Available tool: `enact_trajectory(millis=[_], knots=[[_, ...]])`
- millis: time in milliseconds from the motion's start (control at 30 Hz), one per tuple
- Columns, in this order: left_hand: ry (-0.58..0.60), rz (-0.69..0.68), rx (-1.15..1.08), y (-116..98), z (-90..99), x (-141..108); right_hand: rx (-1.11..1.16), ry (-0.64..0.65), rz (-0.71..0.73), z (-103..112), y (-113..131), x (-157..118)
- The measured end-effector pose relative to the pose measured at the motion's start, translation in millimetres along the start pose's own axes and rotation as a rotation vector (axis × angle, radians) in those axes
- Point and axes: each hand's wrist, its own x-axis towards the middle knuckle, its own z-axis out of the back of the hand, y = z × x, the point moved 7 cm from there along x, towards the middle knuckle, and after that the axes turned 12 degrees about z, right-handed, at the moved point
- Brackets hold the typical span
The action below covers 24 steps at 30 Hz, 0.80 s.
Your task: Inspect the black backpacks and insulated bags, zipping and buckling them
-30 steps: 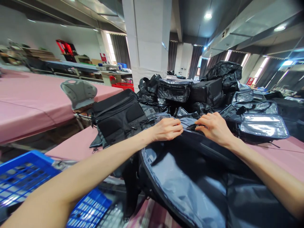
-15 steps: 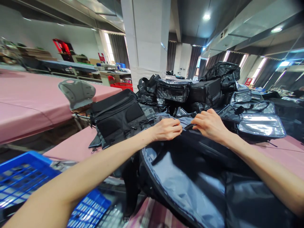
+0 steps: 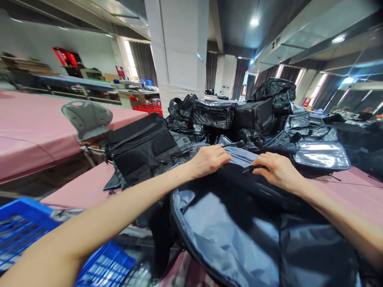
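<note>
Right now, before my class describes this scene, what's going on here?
A person is handling an open black bag with a grey lining. The left hand pinches its upper edge; the right hand, apart from the left along that edge, grips a small black piece, too small to identify. Beyond them, dark bags are piled on a pink table. A blue crate is at lower left.

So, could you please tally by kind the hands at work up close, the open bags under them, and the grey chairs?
Left hand and right hand: 2 hands
Open bag: 1
Grey chair: 1
Total: 4
The piled bags behind overlap too much to count, so I left them out.
</note>
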Motion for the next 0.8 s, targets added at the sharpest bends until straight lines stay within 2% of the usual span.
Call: enact_trajectory(millis=[67, 167, 233, 300, 433, 500, 600, 800], knots=[[0.052, 0.080, -0.041, 2.6, -5.7, 8.3, -0.049, 0.019, 0.019, -3.1, 5.5, -5.1], [0.210, 0.132, -0.126, 3.3, -17.2, 19.3, -0.069, 0.020, 0.036, -5.6, 9.6, -5.7], [0.317, 0.158, -0.184, 2.9, -23.9, 24.3, -0.054, 0.008, 0.042, -6.0, 9.0, -5.8], [0.372, 0.172, -0.179, 1.4, -28.1, 26.6, 0.004, -0.022, 0.031, -5.7, 5.8, -7.4], [0.289, 0.222, -0.103, -1.4, -26.6, 24.8, 0.297, -0.133, -0.111, -6.6, -8.3, -14.1], [0.235, 0.220, -0.110, -5.0, -24.2, 21.8, 0.364, -0.187, -0.194, -6.5, -13.7, -15.6], [0.189, 0.218, -0.116, -8.9, -21.1, 18.8, 0.306, -0.222, -0.246, -4.1, -14.6, -11.0], [0.142, 0.219, -0.125, -12.7, -15.6, 17.2, 0.254, -0.153, -0.260, -6.7, -12.0, 4.2]])
